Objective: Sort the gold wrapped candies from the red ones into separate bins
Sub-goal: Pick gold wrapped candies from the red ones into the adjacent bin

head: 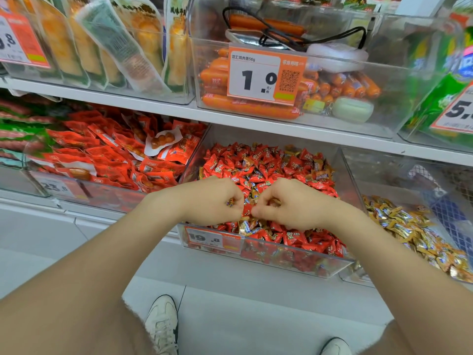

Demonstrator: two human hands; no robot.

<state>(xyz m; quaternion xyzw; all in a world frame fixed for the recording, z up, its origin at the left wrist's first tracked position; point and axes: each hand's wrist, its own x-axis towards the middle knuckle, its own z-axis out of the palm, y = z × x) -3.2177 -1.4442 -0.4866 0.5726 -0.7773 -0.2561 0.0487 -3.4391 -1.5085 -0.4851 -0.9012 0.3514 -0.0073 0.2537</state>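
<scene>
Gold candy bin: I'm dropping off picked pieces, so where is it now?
In the head view, the clear plastic bin of gold-wrapped candies sits at the lower right, directly to the right of the clear bin of red-wrapped candies.

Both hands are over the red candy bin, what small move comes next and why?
Probably swing the right hand to the gold bin beside it and let go: both it and the left hand seem to grip gold candies over the red bin.
</scene>
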